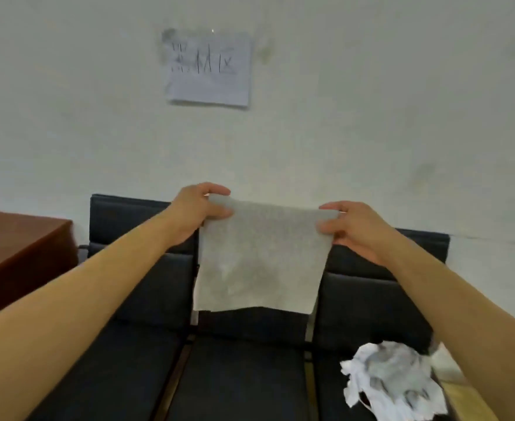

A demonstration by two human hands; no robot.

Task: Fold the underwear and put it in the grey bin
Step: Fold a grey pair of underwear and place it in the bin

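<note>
Mid-frame, a pale grey soft cotton underwear piece hangs flat in the air over the dark blue cushioned sofa, top edge level, long axis roughly up-down. Left hand and right hand each pinch a top corner. Looks like the spread-out step; next probably needs folding it in half. No grey bin in view.

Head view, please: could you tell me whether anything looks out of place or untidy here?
A crumpled white-and-grey cloth heap lies unfolded on the dark seat at lower right. The sheet of paper on the wall hangs slightly askew, beside dark smudges.
</note>
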